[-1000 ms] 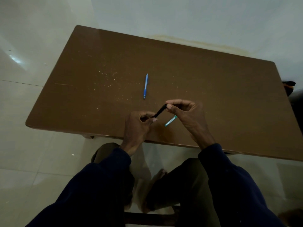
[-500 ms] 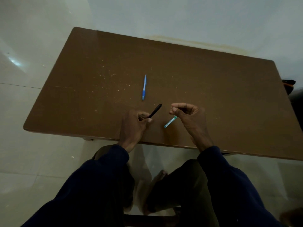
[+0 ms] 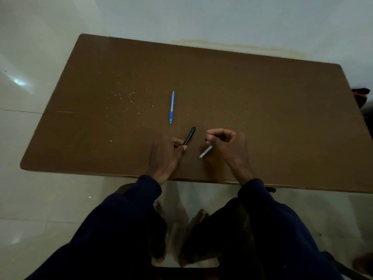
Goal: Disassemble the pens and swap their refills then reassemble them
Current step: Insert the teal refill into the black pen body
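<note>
Holding black pen barrel (image 3: 190, 135), left hand (image 3: 164, 156)

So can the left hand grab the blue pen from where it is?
Probably not yet. The left hand is already pinching the black pen barrel, so its fingers are busy. The blue pen lies on the table just beyond, with nothing between them.

brown table (image 3: 262, 110), pale specks on top | pale tiled floor (image 3: 30, 209) | white wall (image 3: 222, 17)
</note>
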{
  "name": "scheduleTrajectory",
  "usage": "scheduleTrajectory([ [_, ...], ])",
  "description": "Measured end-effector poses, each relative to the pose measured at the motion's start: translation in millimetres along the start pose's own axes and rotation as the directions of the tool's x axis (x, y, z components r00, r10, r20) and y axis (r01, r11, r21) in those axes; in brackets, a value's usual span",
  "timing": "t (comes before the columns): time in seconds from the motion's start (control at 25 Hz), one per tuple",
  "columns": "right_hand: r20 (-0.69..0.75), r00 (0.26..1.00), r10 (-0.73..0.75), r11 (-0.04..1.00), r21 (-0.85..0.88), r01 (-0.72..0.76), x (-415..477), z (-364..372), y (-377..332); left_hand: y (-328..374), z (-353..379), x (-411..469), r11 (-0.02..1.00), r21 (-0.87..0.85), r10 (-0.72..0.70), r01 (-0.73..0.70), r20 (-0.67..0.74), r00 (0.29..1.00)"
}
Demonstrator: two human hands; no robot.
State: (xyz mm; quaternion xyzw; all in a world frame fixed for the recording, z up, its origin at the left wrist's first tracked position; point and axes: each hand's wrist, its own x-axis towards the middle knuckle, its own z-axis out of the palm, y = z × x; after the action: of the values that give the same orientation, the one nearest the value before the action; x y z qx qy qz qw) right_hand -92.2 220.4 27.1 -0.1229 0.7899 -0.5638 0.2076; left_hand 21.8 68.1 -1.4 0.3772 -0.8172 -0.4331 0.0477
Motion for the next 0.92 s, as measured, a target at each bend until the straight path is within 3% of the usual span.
scheduleTrajectory([
  [0.16,-0.067,0.998,-0.006,0.995,-0.105,-0.001,7,-7,10,-7,10,7,0.999,-0.001,-0.053,0.053,-0.004,0.999],
  [0.44,-0.139,0.99,-0.001,0.962,-0.27,-0.037,15,-28,26,-2,7,8,0.996,0.081,0.037,-0.035,-0.025,0.999],
  [0.76,-0.14,0.99,0.004,0.955,-0.294,-0.046,14,-34,31,-2,6,1,0.995,0.086,0.057,-0.053,-0.044,0.997],
  [0.92,-0.134,0.991,0.0,0.949,-0.312,-0.043,14,-37,33,3,1,-3,0.987,0.102,0.134,-0.126,-0.075,0.988],
])
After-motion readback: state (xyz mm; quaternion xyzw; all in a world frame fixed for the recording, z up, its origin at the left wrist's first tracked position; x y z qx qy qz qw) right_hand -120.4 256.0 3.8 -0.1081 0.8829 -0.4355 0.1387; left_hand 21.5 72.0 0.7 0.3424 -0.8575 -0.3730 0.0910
